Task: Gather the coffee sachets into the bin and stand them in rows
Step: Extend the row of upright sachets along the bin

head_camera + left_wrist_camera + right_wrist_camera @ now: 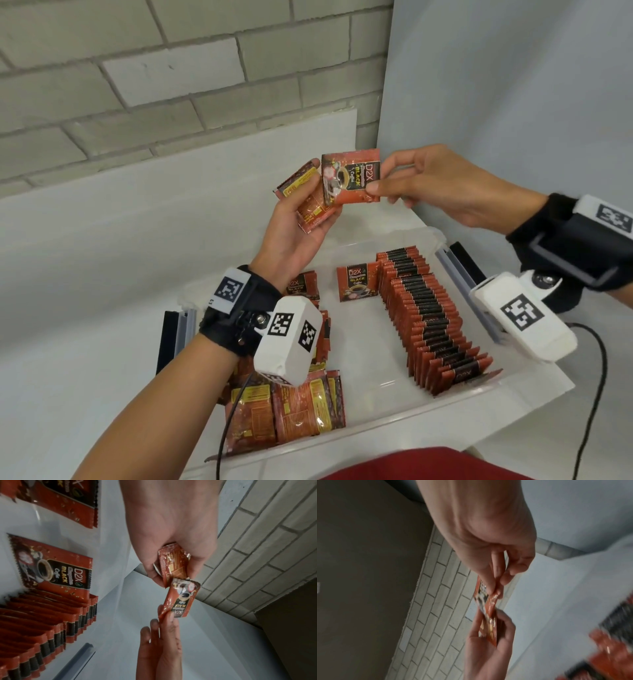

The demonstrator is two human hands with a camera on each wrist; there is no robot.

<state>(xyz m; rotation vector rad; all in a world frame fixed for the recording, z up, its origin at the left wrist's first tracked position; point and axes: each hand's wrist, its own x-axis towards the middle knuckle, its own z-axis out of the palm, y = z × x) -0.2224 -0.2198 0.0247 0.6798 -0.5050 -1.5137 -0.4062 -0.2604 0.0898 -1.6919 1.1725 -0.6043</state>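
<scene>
Both hands are raised above the clear plastic bin [534, 387]. My left hand [301, 219] grips a small stack of red coffee sachets [308, 202], back sides showing. My right hand [404, 185] pinches the right edge of one front-facing sachet [352, 178] between thumb and fingers; its left edge overlaps the left hand's stack. The left wrist view shows that stack [173, 562] and the pinched sachet [181, 597]. In the blurred right wrist view the pinched sachet [486, 601] is seen edge-on. In the bin a long row of standing sachets [424, 322] runs along the right side.
A loose pile of sachets [291, 411] lies at the bin's near left, and two lie flat [358, 282] at its far end. Grey latches [455, 270] sit on the bin's sides. A brick wall [137, 85] stands behind the white table [102, 257].
</scene>
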